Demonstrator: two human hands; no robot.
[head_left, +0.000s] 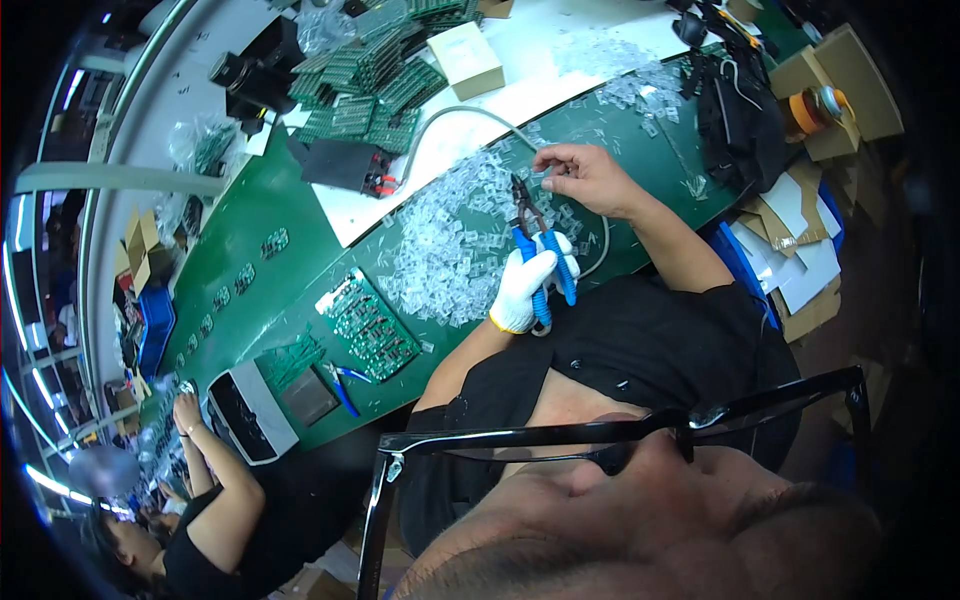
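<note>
My left hand (525,285), in a white knit glove, is wrapped round a pair of blue-handled pliers (524,232). Their dark jaws point away from me, over a heap of small clear plastic pieces (440,250) on the green mat. Just right of the jaws is my bare right hand (590,180), with thumb and index finger brought together. Anything between those fingertips is too small to make out. Left of the heap lies a green circuit board panel (368,325) covered with components.
Stacked green circuit boards (370,75), a cardboard box (466,60) and a black device (340,165) with a grey cable stand at the back. Blue-handled cutters (345,388) lie near the front edge. A black bag (740,130) is at right. A co-worker (220,480) sits at left.
</note>
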